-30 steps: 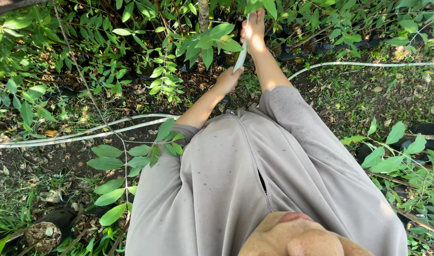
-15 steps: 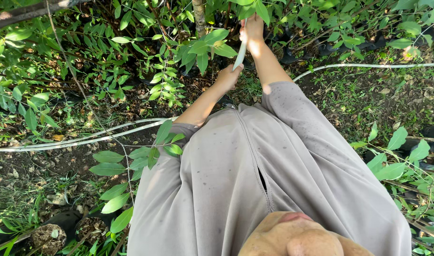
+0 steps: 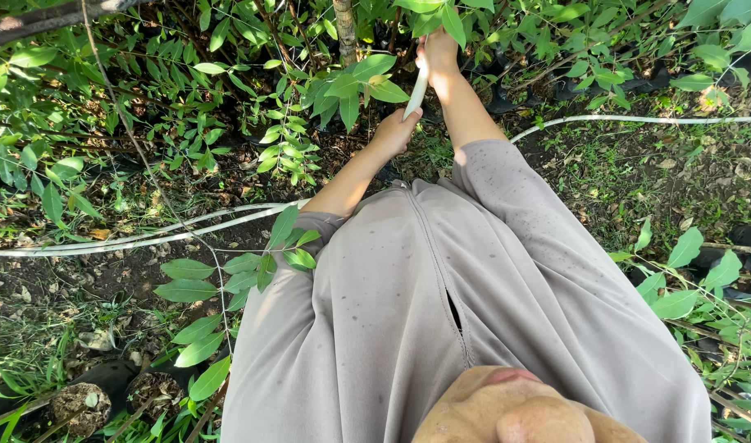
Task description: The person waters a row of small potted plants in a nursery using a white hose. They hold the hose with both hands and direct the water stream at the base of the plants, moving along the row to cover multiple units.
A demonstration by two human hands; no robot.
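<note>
Both my arms reach forward into the leaves of a young tree with a thin trunk. My left hand grips the lower end of a pale, narrow strip. My right hand is higher, closed on the strip's upper end just right of the trunk, partly hidden by leaves. The strip runs taut and slanted between the two hands. My grey long-sleeved shirt fills the lower middle of the view.
A white hose lies across the soil on the left, with another stretch on the right. Black nursery pots stand at the bottom left. Leafy saplings crowd every side. Dry leaves and grass cover the ground.
Both hands stay on the strip in nearly the same place. The view has shifted slightly, nothing else.
</note>
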